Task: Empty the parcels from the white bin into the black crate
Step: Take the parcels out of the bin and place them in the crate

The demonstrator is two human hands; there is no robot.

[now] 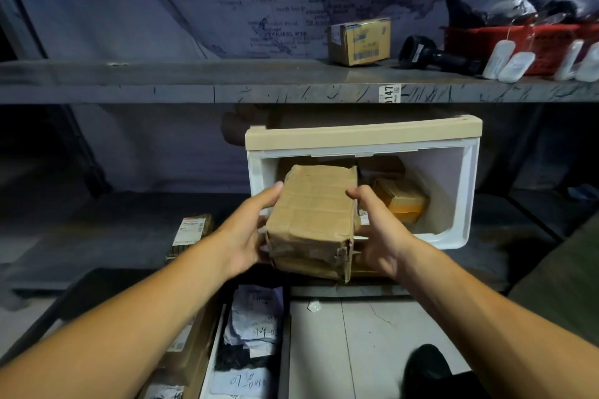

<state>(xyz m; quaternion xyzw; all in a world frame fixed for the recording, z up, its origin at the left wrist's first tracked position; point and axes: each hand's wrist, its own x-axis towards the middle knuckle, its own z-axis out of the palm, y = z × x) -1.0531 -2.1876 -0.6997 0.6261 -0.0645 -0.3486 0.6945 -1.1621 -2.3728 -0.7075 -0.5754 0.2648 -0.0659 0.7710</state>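
A brown taped cardboard parcel (pixel 312 220) is held between both hands in front of the white bin (pixel 460 191), which lies tipped on the lower shelf with its opening toward me. My left hand (pixel 249 236) grips the parcel's left side. Its right side is gripped by my right hand (pixel 372 236). Inside the bin, an orange-brown parcel (pixel 402 201) and another brown one behind it remain visible. The black crate (pixel 285 347) sits below at the bottom left, holding white and dark bagged parcels and a long cardboard box.
The upper shelf (pixel 227 87) carries a small yellow-and-blue box (pixel 359 40), a black handheld scanner (pixel 434 57) and a red basket (pixel 534 42) with hanging tags. A labelled parcel (pixel 191 233) lies on the lower shelf to the left. My dark shoe (pixel 424 369) stands on the tiled floor.
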